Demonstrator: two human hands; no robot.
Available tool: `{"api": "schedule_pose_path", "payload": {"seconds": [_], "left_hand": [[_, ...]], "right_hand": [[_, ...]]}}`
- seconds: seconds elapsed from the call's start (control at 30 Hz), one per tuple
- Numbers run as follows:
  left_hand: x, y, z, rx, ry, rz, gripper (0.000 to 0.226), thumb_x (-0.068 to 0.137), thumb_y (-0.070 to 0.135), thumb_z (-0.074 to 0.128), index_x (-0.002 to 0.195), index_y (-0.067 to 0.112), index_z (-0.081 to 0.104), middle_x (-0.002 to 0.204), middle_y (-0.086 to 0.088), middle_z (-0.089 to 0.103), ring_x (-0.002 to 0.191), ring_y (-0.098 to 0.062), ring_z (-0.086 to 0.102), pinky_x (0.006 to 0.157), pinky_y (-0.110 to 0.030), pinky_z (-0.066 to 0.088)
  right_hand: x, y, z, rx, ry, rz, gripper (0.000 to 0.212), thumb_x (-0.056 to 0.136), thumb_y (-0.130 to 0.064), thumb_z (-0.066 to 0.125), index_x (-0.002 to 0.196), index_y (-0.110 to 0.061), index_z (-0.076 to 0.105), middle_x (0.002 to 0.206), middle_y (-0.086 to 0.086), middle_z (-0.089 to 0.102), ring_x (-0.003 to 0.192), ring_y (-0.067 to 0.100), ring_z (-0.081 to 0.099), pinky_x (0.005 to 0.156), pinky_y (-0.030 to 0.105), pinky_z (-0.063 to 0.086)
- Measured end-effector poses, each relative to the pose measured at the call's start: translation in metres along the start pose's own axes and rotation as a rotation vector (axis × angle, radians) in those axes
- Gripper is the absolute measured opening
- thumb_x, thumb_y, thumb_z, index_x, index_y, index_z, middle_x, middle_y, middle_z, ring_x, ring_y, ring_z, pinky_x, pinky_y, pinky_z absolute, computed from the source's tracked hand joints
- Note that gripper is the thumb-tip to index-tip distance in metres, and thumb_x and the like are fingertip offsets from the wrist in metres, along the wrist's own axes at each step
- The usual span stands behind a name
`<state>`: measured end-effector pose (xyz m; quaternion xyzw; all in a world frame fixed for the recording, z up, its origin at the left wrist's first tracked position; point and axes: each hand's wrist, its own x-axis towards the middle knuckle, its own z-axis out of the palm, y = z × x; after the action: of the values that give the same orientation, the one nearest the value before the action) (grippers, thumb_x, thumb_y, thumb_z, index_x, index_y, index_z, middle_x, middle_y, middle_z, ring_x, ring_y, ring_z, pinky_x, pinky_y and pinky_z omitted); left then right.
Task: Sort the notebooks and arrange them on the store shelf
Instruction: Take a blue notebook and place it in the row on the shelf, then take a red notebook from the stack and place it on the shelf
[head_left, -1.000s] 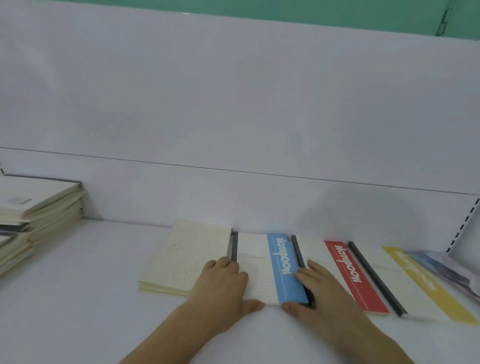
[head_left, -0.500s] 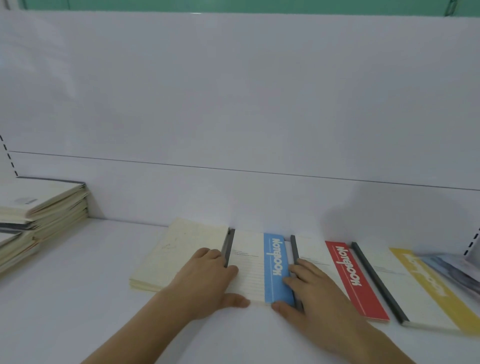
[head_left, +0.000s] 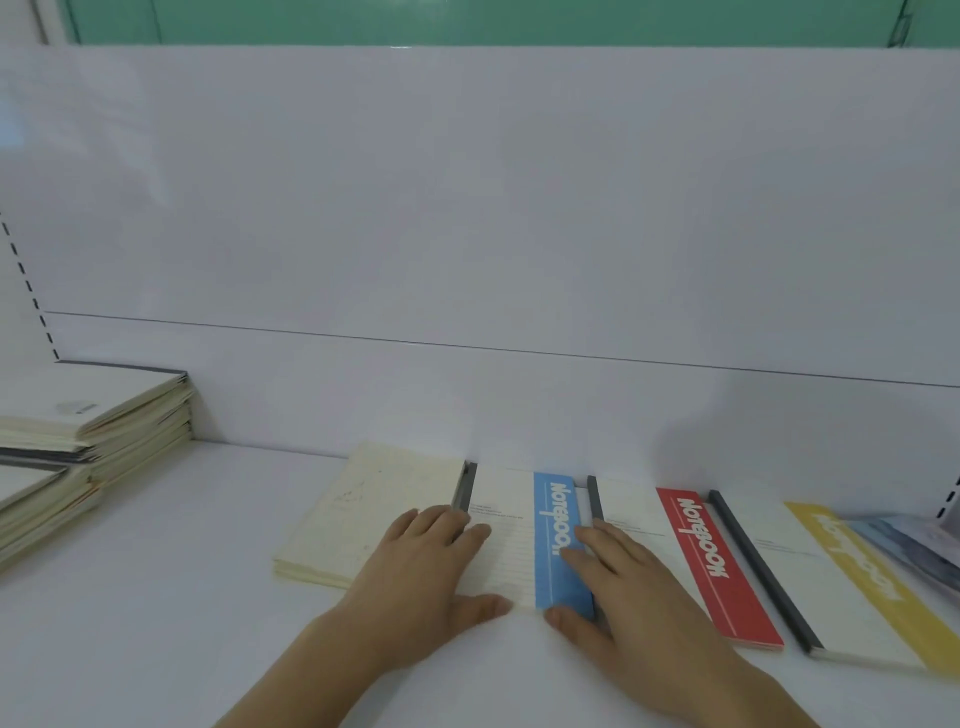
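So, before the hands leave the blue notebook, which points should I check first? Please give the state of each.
1. Left hand lies flat on the blue notebook: ok.
2. Right hand lies flat on its blue stripe side: ok.
3. Blue notebook lies flat on the shelf: ok.
4. It sits between the cream notebook and the red notebook: ok.
5. Front edges in line with the red notebook: not ok; the red one reaches nearer.
6. Yellow notebook fully in view: cannot tell.

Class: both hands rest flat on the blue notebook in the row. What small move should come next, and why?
Probably slide the blue notebook slightly toward the red notebook. Left hand and right hand press flat on it, and its left edge overlaps the cream notebook.
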<state>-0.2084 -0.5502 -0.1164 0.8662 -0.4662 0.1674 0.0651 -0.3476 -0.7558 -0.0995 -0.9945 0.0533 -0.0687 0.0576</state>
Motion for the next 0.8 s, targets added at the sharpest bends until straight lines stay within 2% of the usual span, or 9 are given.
{"api": "schedule_pose_path", "payload": {"seconds": [0.1,0.17,0.27,0.37,0.4,0.5,0.53,0.67,0.8], "left_hand": [[-0.007,0.01,-0.008,-0.025,0.132,-0.088,0.058,0.087,0.069,0.045,0.123,0.027,0.063,0.118,0.011,0.065,0.115,-0.014,0.061,0.101,-0.032,0.049],[-0.016,0.013,-0.016,-0.065,0.174,-0.131,0.053,0.089,0.062,0.047,0.124,0.025,0.063,0.119,0.01,0.065,0.118,-0.015,0.059,0.104,-0.035,0.048],[-0.038,0.009,-0.024,-0.008,0.178,-0.194,0.047,0.091,0.056,0.047,0.121,0.024,0.064,0.119,0.007,0.065,0.118,-0.018,0.059,0.103,-0.038,0.048],[-0.064,-0.005,-0.039,0.03,0.14,-0.268,0.052,0.092,0.058,0.042,0.129,0.025,0.06,0.129,0.005,0.062,0.125,-0.019,0.055,0.109,-0.04,0.042],[-0.074,-0.011,-0.044,0.046,0.131,-0.287,0.055,0.092,0.059,0.04,0.132,0.025,0.058,0.132,0.006,0.06,0.127,-0.018,0.053,0.111,-0.041,0.04],[-0.106,-0.032,-0.066,0.097,0.127,-0.346,0.061,0.092,0.062,0.036,0.136,0.025,0.055,0.136,0.004,0.059,0.129,-0.02,0.052,0.113,-0.041,0.039],[-0.117,-0.039,-0.075,0.097,0.116,-0.37,0.063,0.092,0.063,0.033,0.137,0.025,0.054,0.138,0.003,0.058,0.131,-0.02,0.051,0.113,-0.041,0.038],[-0.174,-0.075,-0.105,0.089,0.08,-0.456,0.071,0.092,0.067,0.02,0.149,0.028,0.04,0.153,0.004,0.043,0.144,-0.019,0.035,0.119,-0.038,0.024],[-0.238,-0.119,-0.132,0.164,0.067,-0.544,0.064,0.094,0.066,0.03,0.141,0.028,0.052,0.144,0.002,0.055,0.136,-0.021,0.048,0.112,-0.037,0.029]], "right_hand": [[0.001,-0.011,-0.005,0.014,0.046,-0.013,0.1,0.067,-0.082,-0.006,0.15,-0.033,0.023,0.159,-0.014,0.007,0.147,0.008,-0.004,0.118,0.028,0.004],[0.0,-0.019,-0.004,0.002,0.114,-0.038,0.092,0.078,-0.082,0.001,0.146,-0.031,0.036,0.157,-0.01,0.023,0.147,0.012,0.01,0.116,0.032,0.016],[-0.005,-0.039,0.001,-0.039,0.151,-0.064,0.072,0.089,-0.074,0.022,0.133,-0.027,0.053,0.145,-0.005,0.047,0.139,0.018,0.037,0.106,0.039,0.039],[-0.008,-0.073,-0.001,-0.063,0.163,-0.091,0.065,0.09,-0.069,0.029,0.129,-0.025,0.058,0.137,-0.004,0.055,0.132,0.019,0.046,0.101,0.037,0.042],[-0.008,-0.088,-0.004,-0.06,0.162,-0.106,0.066,0.09,-0.069,0.028,0.132,-0.025,0.055,0.141,-0.005,0.051,0.135,0.018,0.042,0.104,0.035,0.037],[-0.007,-0.13,0.0,0.019,0.136,-0.179,0.074,0.09,-0.072,0.021,0.15,-0.029,0.027,0.158,-0.009,0.019,0.147,0.012,0.008,0.115,0.029,0.008],[-0.007,-0.145,0.001,0.031,0.146,-0.192,0.075,0.09,-0.072,0.019,0.151,-0.029,0.021,0.159,-0.009,0.013,0.147,0.01,0.002,0.116,0.028,0.004],[-0.006,-0.208,0.001,0.034,0.15,-0.207,0.081,0.086,-0.075,0.009,0.152,-0.029,0.018,0.16,-0.009,0.008,0.147,0.01,-0.003,0.117,0.028,0.001],[-0.005,-0.282,0.005,0.074,0.113,-0.189,0.087,0.079,-0.077,0.001,0.153,-0.031,0.006,0.16,-0.013,-0.005,0.145,0.007,-0.012,0.12,0.031,0.0]]}}
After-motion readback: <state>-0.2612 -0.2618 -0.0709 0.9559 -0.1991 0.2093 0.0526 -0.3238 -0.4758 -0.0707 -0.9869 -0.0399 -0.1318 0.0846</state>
